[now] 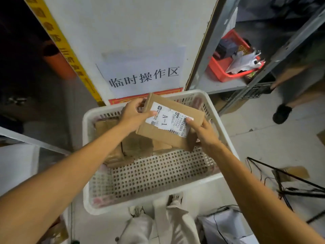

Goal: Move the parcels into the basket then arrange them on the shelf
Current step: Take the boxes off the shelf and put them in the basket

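White board (123,32) w/ a printed paper sign (144,76) fills the back, standing right behind the basket. Grey metal shelf (216,85) is to its R, w/ a red tray (221,73) of scraps on it. Beyond that, another person's leg + shoe (281,113) on the floor. White perforated basket (151,203) sits centre, under both arms. Inside, in the far-L part, several brown parcels (137,147) lie stacked; the near half shows its holed floor.

Held parcel (177,104) is a flat cardboard box, up over the basket's far side and tilted; seems clear of the pile, but the underside is hidden. L hand (135,115) grasps its L end, fingers wrapped behind, thumb on top. R hand (204,132) clamps the near-R corner, thumb pressed on the barcode, fingers underneath. Label (163,118) faces up and reads A-1.

Step, my guess: the parcel is being checked over the basket. That's either the tail of loading or the 1st pick for shelving; can't tell which. Label up + both thumbs on it suggests the slot code is being read. Next move, if loading: lower it flat onto the free basket floor, then release both hands. If shelving: keep the grip, carry it to the shelf spot matching A-1, and set it label outward
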Available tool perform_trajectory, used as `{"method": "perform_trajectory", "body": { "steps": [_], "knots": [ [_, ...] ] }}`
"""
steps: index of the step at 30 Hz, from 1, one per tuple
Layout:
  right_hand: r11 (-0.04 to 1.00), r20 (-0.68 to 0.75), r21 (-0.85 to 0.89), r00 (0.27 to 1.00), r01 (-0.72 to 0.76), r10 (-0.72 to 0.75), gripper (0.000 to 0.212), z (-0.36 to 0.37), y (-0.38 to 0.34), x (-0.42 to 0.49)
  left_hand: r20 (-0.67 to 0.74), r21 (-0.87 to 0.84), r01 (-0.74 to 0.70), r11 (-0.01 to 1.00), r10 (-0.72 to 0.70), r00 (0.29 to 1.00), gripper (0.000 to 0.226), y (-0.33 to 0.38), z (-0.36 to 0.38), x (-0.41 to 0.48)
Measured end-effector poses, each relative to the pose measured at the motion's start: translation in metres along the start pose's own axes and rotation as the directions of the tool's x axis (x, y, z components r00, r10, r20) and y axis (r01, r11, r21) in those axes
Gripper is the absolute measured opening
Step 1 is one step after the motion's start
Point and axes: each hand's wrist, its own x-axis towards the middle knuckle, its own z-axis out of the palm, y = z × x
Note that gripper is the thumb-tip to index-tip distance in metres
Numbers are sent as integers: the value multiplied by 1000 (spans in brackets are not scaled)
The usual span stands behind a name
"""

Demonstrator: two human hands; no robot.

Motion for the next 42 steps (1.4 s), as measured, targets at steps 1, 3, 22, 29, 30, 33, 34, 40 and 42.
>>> {"method": "perform_trajectory", "body": {
  "steps": [1,3,22,29,30,33,34,40,42],
  "knots": [
    [1000,4,5,1000,-13,13,39,-5,9,8,-15,10,27,1000,-26,1000,51,-3,9,7],
    [999,0,27,999,-35,35,51,-12,25,26,-23,27,58,998,-57,998,45,-10,25,20],
    [890,-31,140,897,-433,441,45,-26,117,125,195,355,-59,933,-12,981,85,-49,96,108],
    [803,96,239,836,-546,540,60,-24,148,129,320,494,-175,852,10,947,75,-47,95,128],
    [783,120,260,824,-565,554,65,-24,151,128,340,499,-193,845,14,940,74,-45,97,131],
    [760,128,288,810,-582,572,66,-25,156,127,391,500,-239,832,30,920,69,-45,102,139],
    [758,131,295,810,-582,571,66,-24,157,127,401,500,-250,829,34,916,67,-46,103,141],
    [762,157,246,800,-600,579,54,-3,157,132,421,598,-333,729,68,905,72,-64,97,144],
    [755,136,250,794,-606,592,53,5,157,133,449,670,-382,637,63,891,80,-67,98,142]
  ]
}}
